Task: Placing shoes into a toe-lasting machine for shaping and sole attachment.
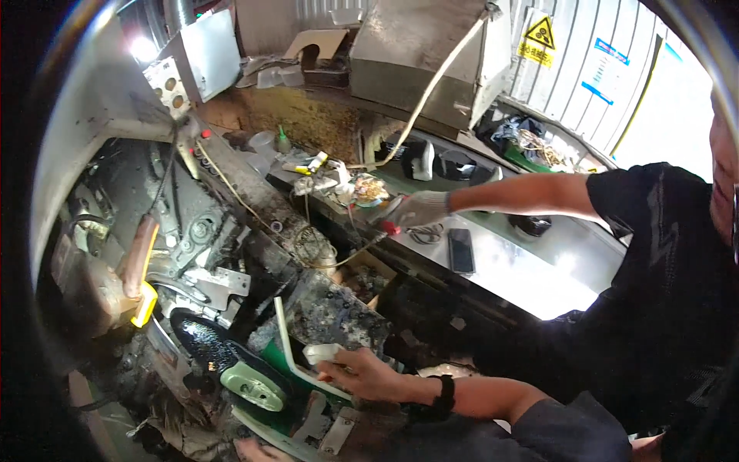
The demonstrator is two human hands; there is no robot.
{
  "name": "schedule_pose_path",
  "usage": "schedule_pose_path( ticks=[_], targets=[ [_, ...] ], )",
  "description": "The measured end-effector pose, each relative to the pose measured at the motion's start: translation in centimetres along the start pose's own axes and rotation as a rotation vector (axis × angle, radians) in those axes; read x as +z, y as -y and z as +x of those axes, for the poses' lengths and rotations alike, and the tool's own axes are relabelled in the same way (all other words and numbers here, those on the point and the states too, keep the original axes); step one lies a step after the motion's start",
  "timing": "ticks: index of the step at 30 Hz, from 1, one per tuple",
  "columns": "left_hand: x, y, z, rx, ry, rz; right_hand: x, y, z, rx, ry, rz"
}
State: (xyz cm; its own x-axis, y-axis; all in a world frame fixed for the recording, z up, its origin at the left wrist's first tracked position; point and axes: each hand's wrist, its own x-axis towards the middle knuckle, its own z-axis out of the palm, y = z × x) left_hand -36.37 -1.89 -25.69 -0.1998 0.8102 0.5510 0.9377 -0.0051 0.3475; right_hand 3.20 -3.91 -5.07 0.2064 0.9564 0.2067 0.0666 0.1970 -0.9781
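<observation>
Evidently, the right hand [360, 376] holds a white piece [322, 353]

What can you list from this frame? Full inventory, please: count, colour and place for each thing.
Glossy textured shoe: 1, black, machine at lower left
Small angular block: 1, white, at the right hand's fingers
Long handle: 1, brown and yellow, left
Rectangular phone: 1, black, pale bench right of centre
Shoe-like pieces: at least 2, black and white, back of bench
Slim bottle: 1, green, ledge above centre
Curved hose: 1, cream, upper centre
Boxy housing: 1, grey, upper centre
Triangular warning sign: 1, yellow and black, upper-right wall
Loose clutter: uncounted, mixed colours, centre ledge
Co-worker: 1, black shirt, right
Left hand: 1, bare, lower edge, cut off
Right hand: 1, bare, dark wristband, lower centre
</observation>
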Motion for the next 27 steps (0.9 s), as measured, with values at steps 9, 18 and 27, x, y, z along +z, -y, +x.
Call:
schedule_pose_path(
  ticks=[9, 18, 27],
  targets=[
    [-2.0, -1.7, -16.0, -0.181, 1.331, -0.698, 2.5, -1.0, -1.3, -0.195, 0.159, -0.364],
    [-12.0, -11.1, -9.1, -0.198, 1.268, -0.606, 2.9, 2.2, -2.4, 0.075, 0.159, -0.302],
    [-14.3, -10.4, -13.4, -0.327, 1.163, -0.719, 5.6, 1.9, -3.3, -0.318, 0.078, -0.345]
  ],
)
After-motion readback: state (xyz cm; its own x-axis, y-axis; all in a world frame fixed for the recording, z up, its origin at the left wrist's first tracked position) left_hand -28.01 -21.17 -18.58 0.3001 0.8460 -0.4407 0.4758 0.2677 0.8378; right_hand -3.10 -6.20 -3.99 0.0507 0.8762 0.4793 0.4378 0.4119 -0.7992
